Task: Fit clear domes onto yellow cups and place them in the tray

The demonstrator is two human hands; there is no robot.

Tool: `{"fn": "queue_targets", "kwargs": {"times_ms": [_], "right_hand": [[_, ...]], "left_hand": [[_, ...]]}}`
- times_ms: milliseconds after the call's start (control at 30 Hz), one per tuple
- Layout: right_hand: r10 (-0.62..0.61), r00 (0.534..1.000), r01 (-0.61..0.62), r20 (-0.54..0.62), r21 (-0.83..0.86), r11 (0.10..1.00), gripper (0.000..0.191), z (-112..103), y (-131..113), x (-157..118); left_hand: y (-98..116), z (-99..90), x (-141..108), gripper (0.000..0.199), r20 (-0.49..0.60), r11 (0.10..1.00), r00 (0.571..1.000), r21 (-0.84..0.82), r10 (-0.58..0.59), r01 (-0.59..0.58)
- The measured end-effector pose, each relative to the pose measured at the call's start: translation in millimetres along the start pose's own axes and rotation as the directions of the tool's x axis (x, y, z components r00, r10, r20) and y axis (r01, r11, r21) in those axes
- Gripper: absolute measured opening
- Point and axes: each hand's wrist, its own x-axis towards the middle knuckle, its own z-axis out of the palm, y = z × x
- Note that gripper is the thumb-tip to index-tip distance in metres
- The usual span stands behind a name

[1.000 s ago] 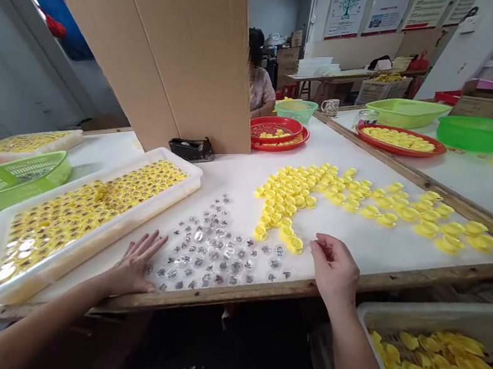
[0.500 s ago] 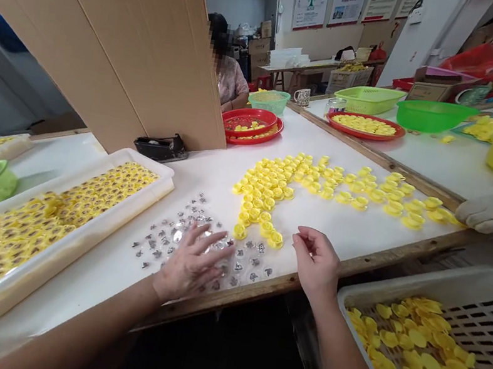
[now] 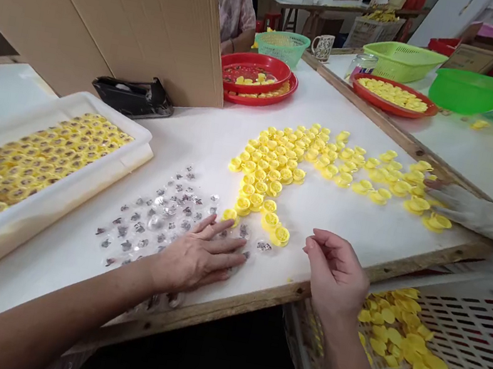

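My left hand (image 3: pixel 203 254) lies palm down over small clear plastic pieces (image 3: pixel 138 227) with dark printed marks, its fingers stretched out and slightly apart. What lies under the palm is hidden. Near its fingertips begins a spread of small yellow cup-shaped pieces (image 3: pixel 272 170), which curves away across the white table (image 3: pixel 318 213). My right hand (image 3: pixel 337 277) is held above the table's front edge, thumb and fingertips pressed together. Whatever sits in that pinch, if anything, is too small or hidden to make out.
At left stands a white tray (image 3: pixel 134 155) of yellow pieces with dark centres. A cardboard sheet (image 3: pixel 152 15) and black tape dispenser (image 3: pixel 135 98) are behind it. A co-worker's gloved hand (image 3: pixel 466 207) touches the far-right pieces. Below right is a crate (image 3: pixel 479 327); red trays (image 3: pixel 253 93) stand behind.
My left hand has lowered flat onto the clear pieces. My right hand keeps its pinch. The gloved hand has reached further over the yellow pieces. The view has tilted down.
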Motion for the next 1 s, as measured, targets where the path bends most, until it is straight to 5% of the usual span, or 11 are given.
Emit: {"fn": "queue_targets", "kwargs": {"times_ms": [100,167,267,400,533,667,800,1000], "right_hand": [[0.039,0.998,-0.037,0.051,-0.045,0.998,0.02,-7,-3,3],[0.038,0.975,0.005,0.22,-0.191,0.982,0.015,-16,-11,10],[0.064,0.815,0.278,0.575,-0.486,0.828,0.014,-27,-29,26],[0.392,0.584,0.442,0.711,-0.684,0.581,0.019,-19,-46,41],[0.546,0.484,0.414,0.683,-0.729,0.545,0.014,2,-46,44],[0.608,0.411,0.398,0.679,-0.734,0.551,0.016,16,-51,43],[0.612,0.456,0.375,0.646,-0.764,0.526,0.01,22,-61,41],[0.386,0.762,0.279,0.52,-0.802,0.529,0.018,20,-69,38]], "left_hand": [[-6,-6.3,-13,0.041,-0.051,0.998,0.997,0.016,-0.059,0.059],[-7,-12.2,-22,0.042,-0.103,0.995,0.99,0.03,-0.093,0.097],[-8,-24.2,-37,0.041,-0.235,0.982,0.955,0.006,-0.181,0.187],[-15,-39.8,-67,0.031,-0.434,0.914,0.807,-0.126,-0.401,0.386],[-26,-42.8,-102,0.029,-0.518,0.812,0.633,-0.27,-0.576,0.518],[-32,-42.1,-122,0.028,-0.464,0.72,0.553,-0.384,-0.692,0.579],[-27,-53.0,-125,0.029,-0.357,0.637,0.531,-0.498,-0.769,0.588],[-17,-56.7,-125,0.03,-0.323,0.641,0.582,-0.585,-0.747,0.498]]}}
